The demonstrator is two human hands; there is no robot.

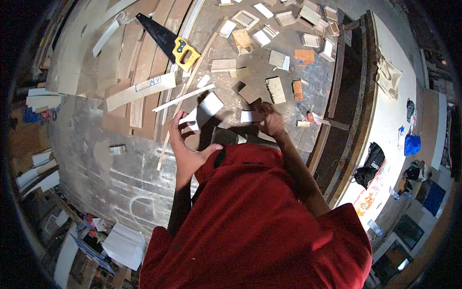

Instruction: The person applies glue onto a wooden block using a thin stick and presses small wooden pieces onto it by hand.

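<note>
My left hand (pixel 186 151) is open, with its thumb held well apart from its curved fingers. Just beyond those fingertips is a white flat piece (pixel 208 109); whether they touch it I cannot tell. My right hand (pixel 273 121) has its fingers closed at the end of a small white piece (pixel 249 116), and its fingertips are in shadow. Between the hands, close to my waist, a greyish surface (pixel 233 137) is partly hidden by the red shirt. A thin pale wood strip (pixel 183 98) lies beyond my left hand.
A yellow-handled handsaw (pixel 185 54) rests on long boards (pixel 144 94) at the upper left. Several small wooden frames and blocks (pixel 276 90) are scattered ahead. A roll of tape (pixel 117 150) sits at left. A dark gap (pixel 339 115) runs beside a white-topped table (pixel 370 168) at right.
</note>
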